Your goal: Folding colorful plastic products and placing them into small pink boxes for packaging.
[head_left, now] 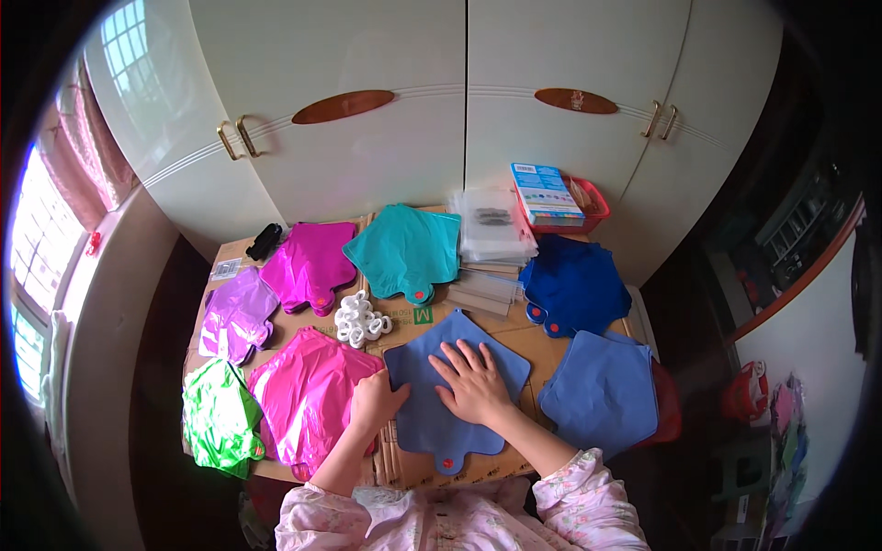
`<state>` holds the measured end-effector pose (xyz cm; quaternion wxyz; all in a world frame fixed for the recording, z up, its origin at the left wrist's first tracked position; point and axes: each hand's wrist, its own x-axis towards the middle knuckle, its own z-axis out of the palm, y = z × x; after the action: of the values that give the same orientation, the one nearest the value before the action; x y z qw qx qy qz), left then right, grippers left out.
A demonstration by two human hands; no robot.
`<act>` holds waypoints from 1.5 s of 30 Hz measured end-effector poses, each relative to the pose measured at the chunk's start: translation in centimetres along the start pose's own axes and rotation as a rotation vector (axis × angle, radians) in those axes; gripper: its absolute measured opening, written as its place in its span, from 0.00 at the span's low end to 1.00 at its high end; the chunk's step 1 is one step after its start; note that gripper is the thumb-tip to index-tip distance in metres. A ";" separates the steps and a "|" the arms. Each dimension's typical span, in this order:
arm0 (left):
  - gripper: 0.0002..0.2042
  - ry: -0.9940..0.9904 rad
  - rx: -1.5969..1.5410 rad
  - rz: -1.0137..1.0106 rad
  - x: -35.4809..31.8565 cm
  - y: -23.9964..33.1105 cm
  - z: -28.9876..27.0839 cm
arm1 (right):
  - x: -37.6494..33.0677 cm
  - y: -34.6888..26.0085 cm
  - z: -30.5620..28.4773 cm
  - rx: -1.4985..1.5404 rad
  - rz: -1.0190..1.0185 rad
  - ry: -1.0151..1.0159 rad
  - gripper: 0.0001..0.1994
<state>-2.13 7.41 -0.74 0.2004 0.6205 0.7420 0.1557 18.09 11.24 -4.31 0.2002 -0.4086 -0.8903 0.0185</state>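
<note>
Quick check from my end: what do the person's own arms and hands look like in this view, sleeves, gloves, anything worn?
Both hands are bare, the left hand and the right hand: no gloves, and no rings or watch that can be made out. The forearms are uncovered; the sleeves are pushed up near the elbows. The garment is pale pink with a small floral print.

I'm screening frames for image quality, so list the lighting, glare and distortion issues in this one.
Head view: fisheye bends the cupboard doors and leaves a black vignette at the corners; the window at left is blown out; sheen shows on the pink foil balloon and the green one; the right hand, flat on the blue-grey balloon, and the left hand at its edge are evenly lit and sharp.
</note>
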 end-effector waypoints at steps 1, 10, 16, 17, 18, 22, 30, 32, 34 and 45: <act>0.18 -0.031 -0.050 -0.004 -0.1 -0.2 0.2 | 0.0 0.0 -0.1 0.001 -0.001 0.000 0.26; 0.16 -0.172 0.084 0.102 -0.9 1.7 0.7 | 0.2 -0.3 0.2 -0.031 0.014 -0.088 0.26; 0.16 -0.130 0.071 0.255 -1.0 2.3 1.8 | 0.3 -0.2 0.1 -0.038 0.013 -0.145 0.28; 0.17 -0.112 0.088 0.238 -1.2 2.4 1.8 | 0.3 -0.2 0.0 -0.046 0.014 -0.159 0.28; 0.18 -0.095 0.105 0.223 -1.4 2.5 1.7 | 0.3 -0.2 0.0 -0.039 0.012 -0.150 0.28; 0.22 -0.132 0.146 0.084 -1.4 1.8 1.1 | 0.3 -0.3 0.1 -0.028 0.013 -0.133 0.27; 0.20 -0.020 0.072 0.039 -0.3 0.8 0.1 | 0.2 -0.2 0.3 -0.033 -0.003 -0.137 0.28; 0.17 0.026 0.071 0.013 0.4 1.1 0.2 | 0.2 -0.3 0.3 -0.030 -0.004 -0.135 0.27; 0.15 0.046 0.061 0.062 0.5 2.0 0.3 | 0.2 -0.2 0.2 -0.050 0.003 -0.159 0.27; 0.10 0.046 -0.062 0.277 -0.8 5.5 2.8 | 0.6 -0.2 -0.9 -0.020 0.027 -0.282 0.24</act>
<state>4.11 7.54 -0.39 0.1791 0.7066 0.6486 0.2189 17.95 11.40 -3.26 0.0686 -0.4160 -0.9041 0.0697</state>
